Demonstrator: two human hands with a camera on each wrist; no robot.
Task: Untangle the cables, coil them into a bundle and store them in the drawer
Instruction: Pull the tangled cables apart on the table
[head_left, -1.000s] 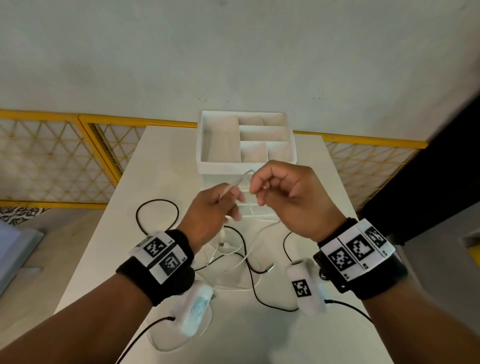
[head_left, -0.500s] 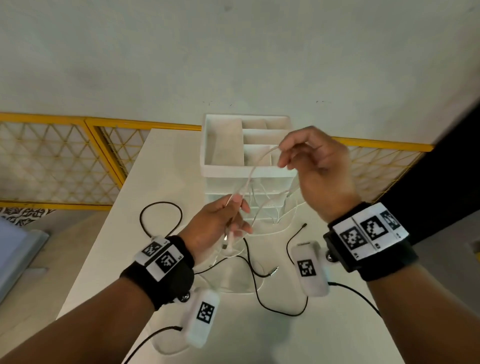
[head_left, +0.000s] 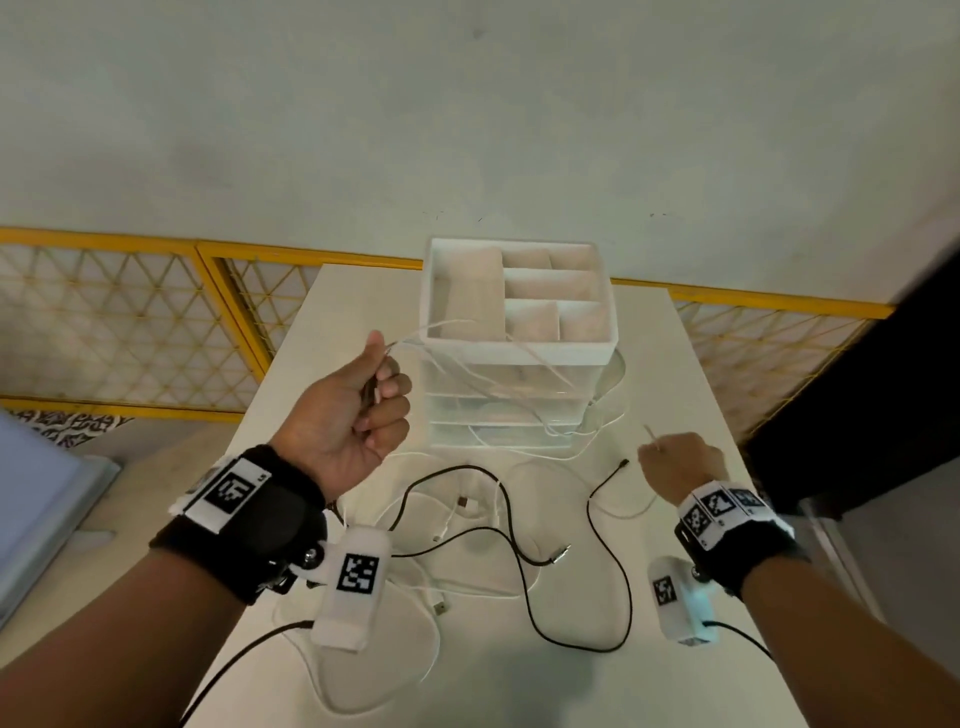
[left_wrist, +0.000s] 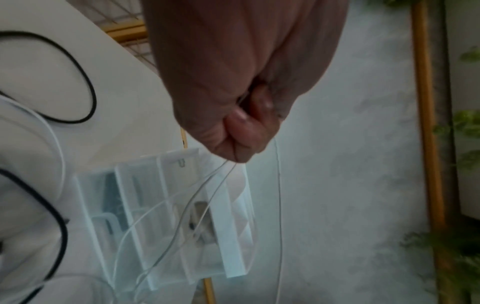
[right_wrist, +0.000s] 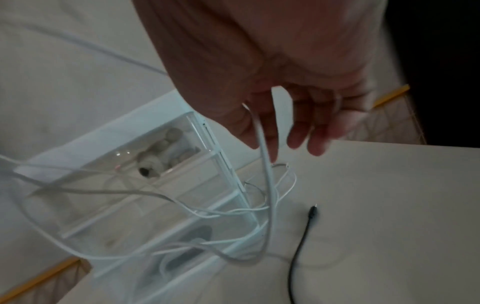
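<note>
1. I'm working the white cable (head_left: 498, 374) first. It hangs in the middle of the head view, strung from upper left to lower right across the front of the drawer unit (head_left: 519, 358), with slack loops sagging to the table (head_left: 675, 649) at the unit's foot.
2. Its long axis, as I read it, runs roughly left to right between my two hands and dips in the middle. One end rises to my left hand (head_left: 353, 415). The other comes out at my right hand (head_left: 675, 462), where a short white stub points up.
3. My left hand's fingers are curled tight round several thin white strands; the left wrist view shows them pinched under the thumb (left_wrist: 244, 131).
4. My right hand holds the cable more loosely. In the right wrist view it comes out beside the thumb and runs down past fingers (right_wrist: 311, 127) that hang nearly straight.
5. A black cable (head_left: 519, 540) lies loose on the table in the lower middle of the head view, crossing other white leads. One of its plugs points toward my right hand.
6. Progress, in my judgement, is early. One cable is being drawn clear; nothing is coiled, no bundle exists, and the drawers look closed. Coiling and storing remain.
</note>
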